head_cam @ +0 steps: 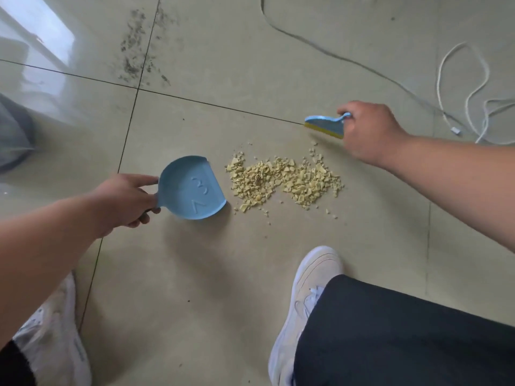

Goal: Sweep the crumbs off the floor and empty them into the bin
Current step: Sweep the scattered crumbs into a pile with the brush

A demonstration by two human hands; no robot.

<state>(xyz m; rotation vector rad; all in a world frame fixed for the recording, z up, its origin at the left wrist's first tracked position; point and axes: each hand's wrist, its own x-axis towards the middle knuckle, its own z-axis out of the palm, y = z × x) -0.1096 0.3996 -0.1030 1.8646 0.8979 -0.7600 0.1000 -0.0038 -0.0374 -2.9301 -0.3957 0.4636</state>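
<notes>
Crouching over a tiled floor [250, 274], a person holds a small blue dustpan [192, 188] in the left hand [125, 199], fingers closed around its short handle, the pan's open lip lying just beside the left edge of a heap of pale yellow crumbs [284, 182]. The right hand [367, 132] is clenched on the handle of a blue hand brush [324, 125] with yellow bristles, poised beyond the heap's far right end and clear of it.

The crumbs look dry, light and loose, likely to skitter on the glossy tile if struck hard; short, gentle strokes toward the pan should suit them. A few strays lie apart from the main heap at its near and far edges. Both tools appear to be thin, stiff plastic, light enough to steer by their handles alone, though the pan may slide unless pressed down.

No bin can be identified; a grey shape [14, 137] at the left edge is cut off and unclear. Most of the brush handle is hidden inside the right fist. White cables [451, 79] trail across the upper right, and dark smudges [136, 51] mark the tiles beyond. White sneakers [306, 302] frame the foreground.
</notes>
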